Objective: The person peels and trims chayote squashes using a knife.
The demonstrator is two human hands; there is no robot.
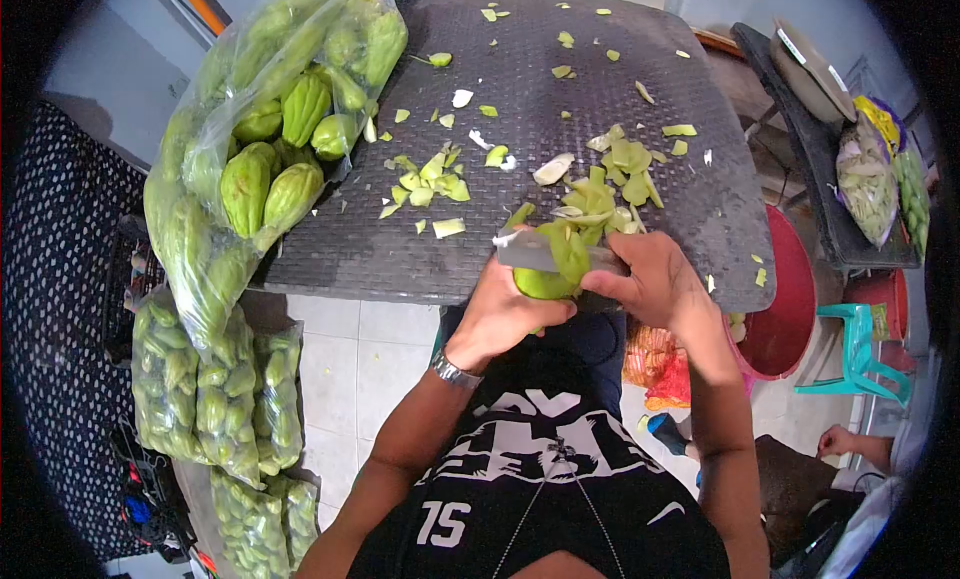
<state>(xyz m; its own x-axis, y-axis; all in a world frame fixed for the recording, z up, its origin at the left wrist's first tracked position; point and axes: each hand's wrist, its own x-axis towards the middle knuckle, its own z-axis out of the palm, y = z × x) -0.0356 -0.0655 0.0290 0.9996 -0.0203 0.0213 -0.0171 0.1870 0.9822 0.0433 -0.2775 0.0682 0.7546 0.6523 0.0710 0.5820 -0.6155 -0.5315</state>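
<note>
Left hand (508,311) cupped round a chayote (540,283) at the near edge of the table (350,264), right hand (662,279) gripping a knife (525,250) across it; chayote likely firm, fairly light, slick where peeled, best held low, clear of the blade.

We list one knife (525,249), its blade flat, smooth grey metal; one wristband (457,371), linked metal, shiny. We enter the tabletop (370,274) as dark and woven-textured, rough, with a dull sheen. We record the large bag (215,169) as clear plastic, thin, creased and glossy; the green vegetable (540,284) as smooth-skinned, with a soft shine. We add the shirt (430,484), black cloth, matt, with white print; the stool (852,324), smooth teal plastic; the floor (335,364), smooth pale tiles; the spotted drape (60,279), dark cloth, matt.
</note>
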